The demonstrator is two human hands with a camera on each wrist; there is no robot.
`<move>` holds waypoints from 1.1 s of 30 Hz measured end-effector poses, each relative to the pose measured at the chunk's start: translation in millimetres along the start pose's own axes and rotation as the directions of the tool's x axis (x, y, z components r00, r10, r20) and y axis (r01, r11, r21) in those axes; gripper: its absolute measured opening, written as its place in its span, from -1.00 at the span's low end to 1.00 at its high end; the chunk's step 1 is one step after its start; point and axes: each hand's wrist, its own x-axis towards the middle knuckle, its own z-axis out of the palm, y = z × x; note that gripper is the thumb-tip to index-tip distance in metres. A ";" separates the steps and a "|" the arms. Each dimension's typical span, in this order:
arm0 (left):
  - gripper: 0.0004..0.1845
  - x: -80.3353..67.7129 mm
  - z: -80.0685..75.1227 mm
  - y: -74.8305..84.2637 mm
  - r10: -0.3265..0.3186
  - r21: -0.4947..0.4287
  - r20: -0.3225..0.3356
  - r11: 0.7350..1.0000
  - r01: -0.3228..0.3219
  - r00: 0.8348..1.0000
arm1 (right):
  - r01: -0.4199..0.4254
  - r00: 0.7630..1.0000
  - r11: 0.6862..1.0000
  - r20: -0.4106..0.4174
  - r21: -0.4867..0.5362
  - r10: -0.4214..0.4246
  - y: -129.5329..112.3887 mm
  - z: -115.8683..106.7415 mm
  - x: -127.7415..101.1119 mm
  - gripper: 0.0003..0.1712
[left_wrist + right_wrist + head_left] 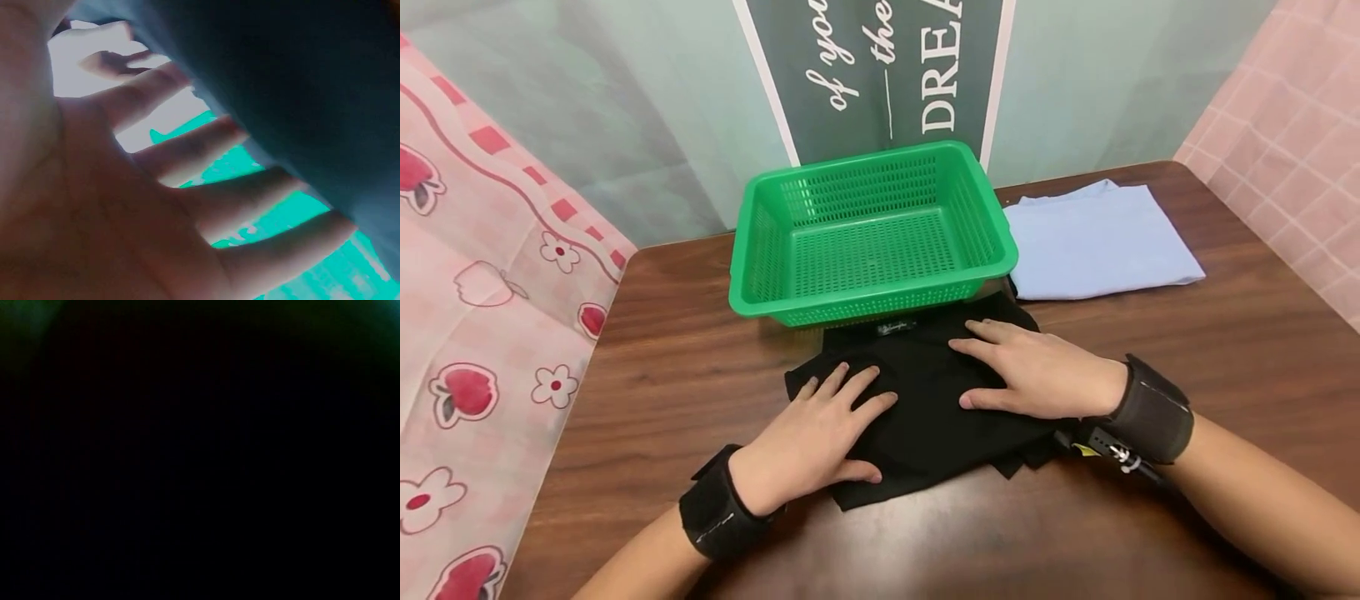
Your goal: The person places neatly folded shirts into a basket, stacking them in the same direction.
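A black garment, likely a shirt (pixel 917 417), lies on the table with a small neck label (pixel 897 327) at its far edge. My left hand (pixel 812 437) rests on its left part, fingers spread and straight. The left wrist view shows the fingers (pixel 187 150) reaching the dark cloth (pixel 300 94). On the garment's right part lies my right hand (pixel 1037 371), palm down with fingers extended. Nearly all of the right wrist view is black.
Just beyond the garment stands a green plastic basket (pixel 880 296) with nothing in it. A folded light blue cloth (pixel 1097 242) lies to its right on the brown wooden table (pixel 662 350). Curtains hang behind and at both sides.
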 end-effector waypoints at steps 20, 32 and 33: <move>-0.54 76.9 38.4 128.0 0.503 0.572 -0.123 0.741 -0.353 0.856 | 0.004 1.000 1.000 -0.011 0.009 -0.004 -0.1 0.0 -0.3 -0.27; -0.64 78.2 36.4 133.7 0.446 0.601 -0.179 0.755 -0.262 0.877 | 0.025 1.000 0.996 0.007 0.085 -0.025 -0.7 -7.4 -11.7 -0.30; -0.65 76.9 36.2 133.7 0.443 0.603 -0.179 0.755 -0.258 0.879 | 0.027 1.000 0.996 0.002 0.087 -0.027 -0.2 -8.5 -12.5 -0.30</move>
